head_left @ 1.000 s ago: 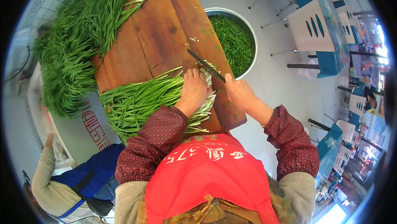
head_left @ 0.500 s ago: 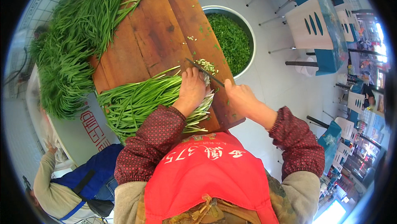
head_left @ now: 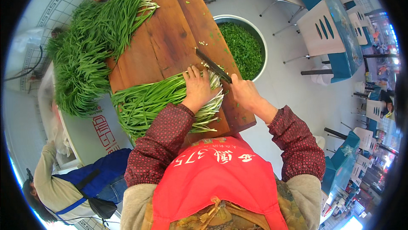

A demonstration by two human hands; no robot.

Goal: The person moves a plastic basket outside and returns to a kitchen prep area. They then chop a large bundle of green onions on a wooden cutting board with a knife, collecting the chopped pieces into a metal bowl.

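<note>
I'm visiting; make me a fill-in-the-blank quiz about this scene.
The right hand grips a ____.
The hand resting on the near bunch of greens is the ____.
The bowl of chopped greens stands to the ____ of the wooden board.
The apron with white lettering is ____.

Missing words: knife; left; right; red.

Left hand (head_left: 197,90) spread on green stalks (head_left: 151,100), right hand (head_left: 246,95) gripping knife (head_left: 213,65), wooden board (head_left: 170,39), basin (head_left: 264,50) of chopped greens (head_left: 241,49)
</note>
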